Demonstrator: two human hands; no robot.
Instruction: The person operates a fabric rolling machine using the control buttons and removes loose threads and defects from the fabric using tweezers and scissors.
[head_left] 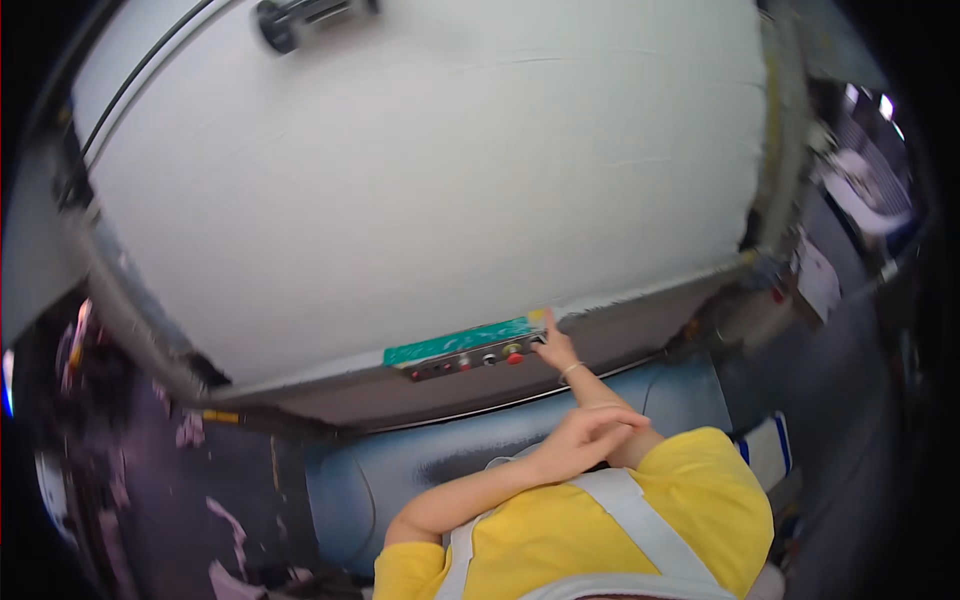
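My right hand [555, 347] is at the right end of a control panel [437, 370] on the table's near edge. Its index finger is stretched toward a yellow patch [536, 317]; the other fingers are near a dark knob. A red button [515, 355] sits just left of it. My left hand [592, 438] lies across my right forearm, fingers loosely extended, with no object visible in it. Above the buttons runs a green strip [455, 345]. Beyond it spreads a large white surface [450, 190].
A blurred dark device [280, 27] is at the top of the white surface, and a black cable [150, 65] runs at upper left. Below the table edge is a blue mat [340, 500]. Pinkish scraps [228, 520] lie on the dark floor at left.
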